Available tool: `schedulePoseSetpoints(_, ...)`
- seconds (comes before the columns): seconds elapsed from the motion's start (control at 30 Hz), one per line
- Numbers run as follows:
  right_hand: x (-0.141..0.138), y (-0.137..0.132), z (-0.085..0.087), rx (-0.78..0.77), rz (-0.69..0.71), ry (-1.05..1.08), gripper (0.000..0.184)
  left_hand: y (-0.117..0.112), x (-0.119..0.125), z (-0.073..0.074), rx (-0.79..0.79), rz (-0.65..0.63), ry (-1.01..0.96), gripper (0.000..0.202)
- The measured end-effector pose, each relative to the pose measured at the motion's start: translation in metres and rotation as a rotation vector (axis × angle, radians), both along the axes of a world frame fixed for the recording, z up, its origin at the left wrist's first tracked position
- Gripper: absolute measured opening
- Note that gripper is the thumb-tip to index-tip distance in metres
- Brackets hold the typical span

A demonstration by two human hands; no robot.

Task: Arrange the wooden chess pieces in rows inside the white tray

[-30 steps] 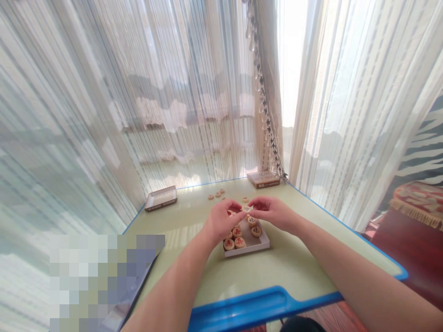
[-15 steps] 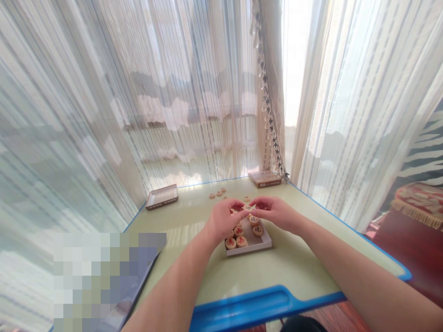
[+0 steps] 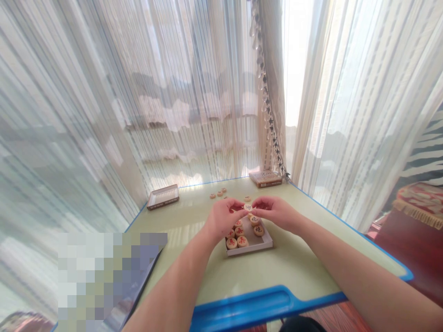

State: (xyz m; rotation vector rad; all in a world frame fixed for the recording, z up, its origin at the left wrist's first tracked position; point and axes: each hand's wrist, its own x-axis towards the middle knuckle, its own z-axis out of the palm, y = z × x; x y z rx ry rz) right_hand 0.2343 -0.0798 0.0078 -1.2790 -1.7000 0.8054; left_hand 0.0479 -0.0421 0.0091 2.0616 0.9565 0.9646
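Observation:
Both hands meet over a shallow white box tray (image 3: 249, 251) and pinch one round Chinese chess piece (image 3: 248, 207) with dark marking. My left hand (image 3: 224, 216) has its fingers and thumb closed at the left edge of that piece. From the other side, my right hand (image 3: 277, 213) grips it in the same way. Below them in the tray, red-lettered chess pieces (image 3: 242, 241) fill the left part. Two dark-lettered chess pieces (image 3: 258, 230) rest along the right wall. My left hand hides part of the tray's far left.
Several loose pieces (image 3: 219, 193) lie toward the back of the green table (image 3: 297, 281), and another piece (image 3: 247, 198) sits just beyond my hands. An open box lid (image 3: 163, 197) is at back left, a closed box (image 3: 265, 178) at back right. Sheer curtains (image 3: 194, 92) hang behind.
The piece between my hands is raised slightly and shows more of its face. My hands have barely moved; the whole view has shifted a little.

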Motion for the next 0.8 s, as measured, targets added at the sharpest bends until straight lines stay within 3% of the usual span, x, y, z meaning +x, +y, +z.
schedulePoseSetpoints(0.8,-0.0002,0.0005,-0.0004,-0.016,-0.006,0.022,0.043,-0.0027,0.0042,0.0019,-0.043,-0.018,-0.067,0.032)
